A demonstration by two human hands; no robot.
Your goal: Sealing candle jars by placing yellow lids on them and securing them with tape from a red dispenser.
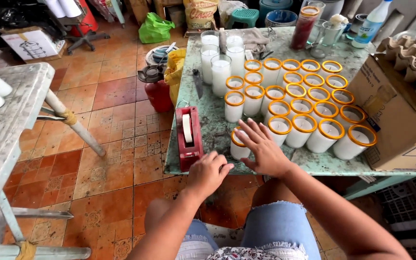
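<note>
My right hand (262,150) lies with fingers spread over a white glass candle with an orange rim (237,146) near the front edge of the green table (207,126). My left hand (209,173) hovers at the table's front edge with its fingers curled in, close to a red tape dispenser (188,137) holding a roll of white tape; nothing shows in it. Behind the hands stand several rows of white candles with orange rims (303,98). Further back are taller white candles in plain glasses (221,62).
An open cardboard box (396,113) sits at the table's right end. A knife (198,83) lies on the table's left side. A red gas canister (157,89) and a yellow bag (175,73) stand on the tiled floor. A grey table with white candles (6,125) is at left.
</note>
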